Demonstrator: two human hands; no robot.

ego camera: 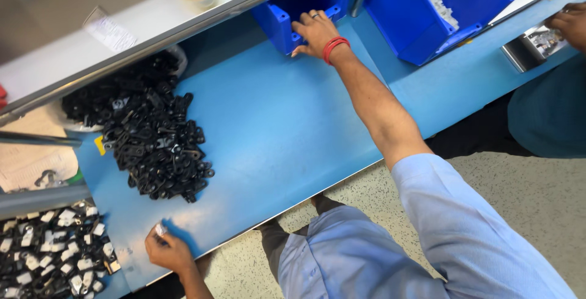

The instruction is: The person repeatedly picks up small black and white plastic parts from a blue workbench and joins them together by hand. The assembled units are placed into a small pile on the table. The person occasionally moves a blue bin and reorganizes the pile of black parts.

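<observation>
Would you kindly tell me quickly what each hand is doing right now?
Left hand: closed on a small white piece.
Right hand: open, fingers resting on the small blue bin.

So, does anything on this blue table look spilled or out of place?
Nothing looks damaged. The black parts lie in a loose heap on the blue table, not in a bin. The right hand touches a blue bin; the left hand pinches a small white piece.
</observation>
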